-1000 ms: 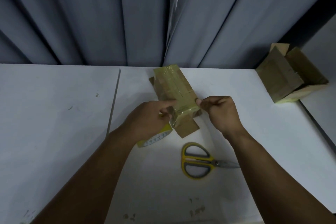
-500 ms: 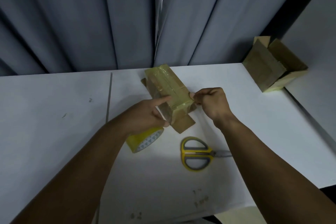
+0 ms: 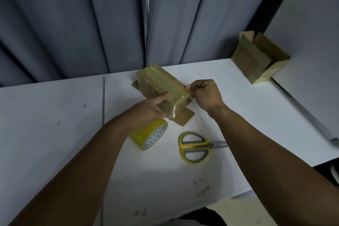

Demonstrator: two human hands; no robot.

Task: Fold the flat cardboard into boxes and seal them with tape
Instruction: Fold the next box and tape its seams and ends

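A small brown cardboard box, wrapped in clear yellowish tape, lies on the white table with a loose flap at its near end. My left hand holds the box's left side, index finger stretched along its top edge. My right hand pinches a strip of tape at the box's right edge. A yellow tape roll lies just under my left wrist.
Yellow-handled scissors lie on the table in front of the box. An open cardboard box sits at the far right corner. Grey curtains hang behind the table. The table's right edge drops off beyond my right forearm.
Both hands stay at the box. My left index finger has slid up along the box's side, and my right hand has kept its pinch on the tape at the right edge.
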